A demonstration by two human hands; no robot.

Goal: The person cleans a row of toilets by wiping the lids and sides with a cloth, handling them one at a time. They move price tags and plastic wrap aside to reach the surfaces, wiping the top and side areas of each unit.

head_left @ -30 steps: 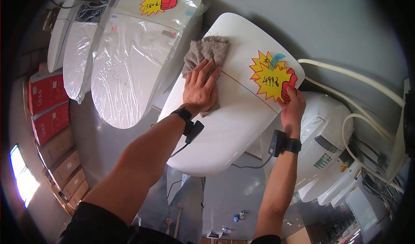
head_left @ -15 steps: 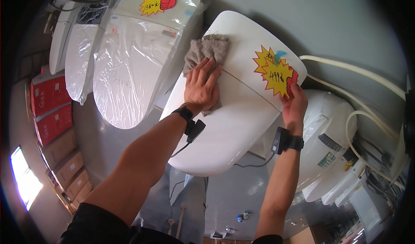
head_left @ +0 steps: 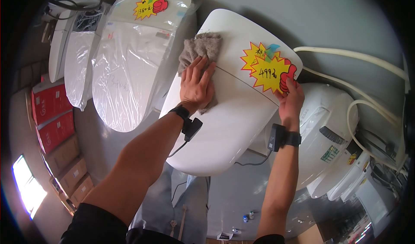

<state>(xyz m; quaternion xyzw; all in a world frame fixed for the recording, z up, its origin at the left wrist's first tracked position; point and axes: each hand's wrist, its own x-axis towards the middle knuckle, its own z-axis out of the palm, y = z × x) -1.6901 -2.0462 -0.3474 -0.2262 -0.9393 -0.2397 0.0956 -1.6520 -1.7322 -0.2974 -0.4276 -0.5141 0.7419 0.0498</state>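
Note:
A white one-piece toilet point(head_left: 216, 144) with a smooth closed lid lies below me, its tank end toward the wall. My left hand point(head_left: 197, 85) holds a grey-brown cloth point(head_left: 203, 45) down against the left side of the lid, fingers stretched over it. Part of the cloth shows again below the palm. At the right edge of the tank end, my right hand point(head_left: 291, 99) pinches a yellow starburst price tag point(head_left: 264, 71) with a red thumbs-up and handwritten figures. A second starburst partly shows behind it, with a strip of teal tape.
Plastic-wrapped toilets point(head_left: 129, 71) stand close on the left, one with its own price tag point(head_left: 149, 6). More toilets point(head_left: 324, 131) line the right, beside pale hoses point(head_left: 354, 53) along the wall. Red boxes point(head_left: 49, 103) and cartons point(head_left: 71, 174) are stacked at far left.
The price tag has turned in my right hand, and more of its thumbs-up shows now. My left hand stays on the cloth with little movement. The whole view has shifted slightly.

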